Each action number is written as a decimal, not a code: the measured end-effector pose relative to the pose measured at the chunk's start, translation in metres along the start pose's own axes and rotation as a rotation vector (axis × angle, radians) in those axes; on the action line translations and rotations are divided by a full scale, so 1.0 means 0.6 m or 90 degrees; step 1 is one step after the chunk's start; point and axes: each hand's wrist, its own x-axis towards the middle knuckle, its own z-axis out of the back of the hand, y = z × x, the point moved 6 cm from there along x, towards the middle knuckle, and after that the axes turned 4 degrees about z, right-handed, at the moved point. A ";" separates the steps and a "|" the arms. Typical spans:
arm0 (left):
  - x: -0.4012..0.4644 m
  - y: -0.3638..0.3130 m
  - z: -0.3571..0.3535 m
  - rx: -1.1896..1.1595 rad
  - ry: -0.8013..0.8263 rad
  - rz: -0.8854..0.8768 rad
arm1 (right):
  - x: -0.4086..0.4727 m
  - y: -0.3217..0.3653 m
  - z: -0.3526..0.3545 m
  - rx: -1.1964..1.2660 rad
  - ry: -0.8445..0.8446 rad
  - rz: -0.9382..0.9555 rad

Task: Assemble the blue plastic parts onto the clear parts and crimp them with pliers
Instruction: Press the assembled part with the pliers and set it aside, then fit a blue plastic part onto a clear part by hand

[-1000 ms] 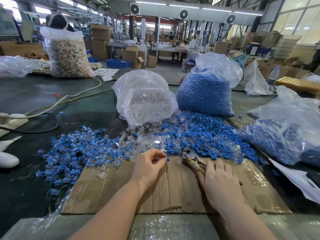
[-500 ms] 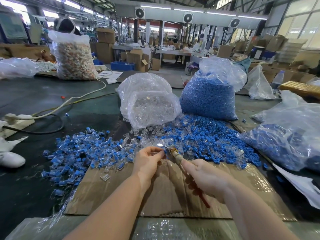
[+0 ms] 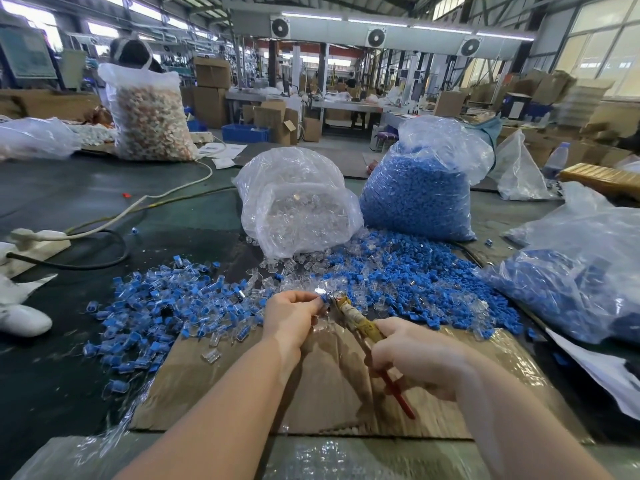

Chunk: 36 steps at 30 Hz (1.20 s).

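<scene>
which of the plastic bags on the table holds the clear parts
The middle bag, straight beyond the left hand; it looks colourless, while the bag to its right is packed with blue parts.

Cardboard sheet [image 3: 221, 386] bare near wrists; loose-part heaps [image 3: 415, 282] and parts bags [image 3: 298, 206] block far side.

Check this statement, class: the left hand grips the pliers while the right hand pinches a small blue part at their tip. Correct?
Hands swapped. In the head view the right hand grips the pliers, and the left hand pinches the small blue part at their tip.
</scene>
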 end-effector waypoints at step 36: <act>0.047 -0.037 0.170 0.784 -0.366 -0.245 | 0.014 -0.091 0.040 -0.547 -0.359 0.004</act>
